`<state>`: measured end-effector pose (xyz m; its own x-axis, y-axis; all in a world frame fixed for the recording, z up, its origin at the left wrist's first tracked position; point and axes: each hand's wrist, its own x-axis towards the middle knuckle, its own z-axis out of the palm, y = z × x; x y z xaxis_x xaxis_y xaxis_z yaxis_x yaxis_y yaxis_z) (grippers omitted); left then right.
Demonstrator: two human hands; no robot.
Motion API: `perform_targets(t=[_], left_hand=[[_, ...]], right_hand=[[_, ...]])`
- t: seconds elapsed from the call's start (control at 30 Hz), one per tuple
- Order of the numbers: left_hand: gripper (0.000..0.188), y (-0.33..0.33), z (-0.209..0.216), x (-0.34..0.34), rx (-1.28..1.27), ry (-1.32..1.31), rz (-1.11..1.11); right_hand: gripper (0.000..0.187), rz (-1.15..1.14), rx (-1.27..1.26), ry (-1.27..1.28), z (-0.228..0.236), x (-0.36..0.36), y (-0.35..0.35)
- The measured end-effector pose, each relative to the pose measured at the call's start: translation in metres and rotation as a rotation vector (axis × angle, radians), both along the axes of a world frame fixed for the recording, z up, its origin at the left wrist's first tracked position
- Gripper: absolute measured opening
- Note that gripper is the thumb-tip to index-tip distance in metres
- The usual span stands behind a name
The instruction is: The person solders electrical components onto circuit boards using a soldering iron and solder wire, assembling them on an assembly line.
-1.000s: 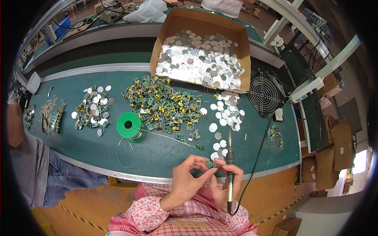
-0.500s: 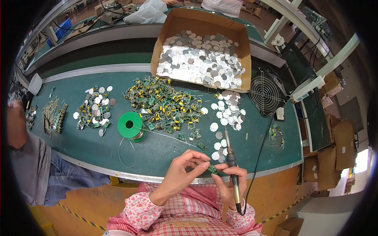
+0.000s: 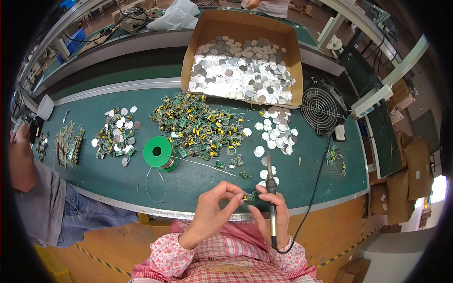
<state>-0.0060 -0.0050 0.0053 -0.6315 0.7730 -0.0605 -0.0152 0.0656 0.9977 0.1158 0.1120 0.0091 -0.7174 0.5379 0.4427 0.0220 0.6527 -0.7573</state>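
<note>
Left hand [image 3: 213, 207] pinches a board [image 3: 250, 196] — right hand [image 3: 279, 213] grips the iron [image 3: 271, 187], tip pointing away over the worktop [image 3: 108, 181] — spool [image 3: 166, 147] further left

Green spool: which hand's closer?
Left. The left hand, fingers on a small circuit board, is to the right of the spool and nearer the bench edge; the right hand, holding the soldering iron, is farther right.
</note>
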Motion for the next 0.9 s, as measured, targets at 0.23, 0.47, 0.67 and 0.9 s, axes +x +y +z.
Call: perform_targets(t=[0.23,0.47,0.67,0.9], left_hand=[[0.014,0.011,-0.007,0.007,-0.134,0.748,-0.043],[0.017,0.017,-0.017,0.017,-0.096,0.692,0.039],[0.022,0.023,-0.026,0.021,-0.059,0.814,0.06],[0.024,0.024,-0.028,0.021,-0.073,0.844,0.061]], right_hand=[[0.034,-0.06,0.204,-0.133,-0.006,0.037,0.003],[0.013,-0.18,-0.248,0.119,-0.022,0.058,-0.01],[0.016,-0.17,-0.396,0.136,-0.031,0.066,-0.008],[0.015,-0.056,-0.381,0.185,-0.034,0.06,0.002]])
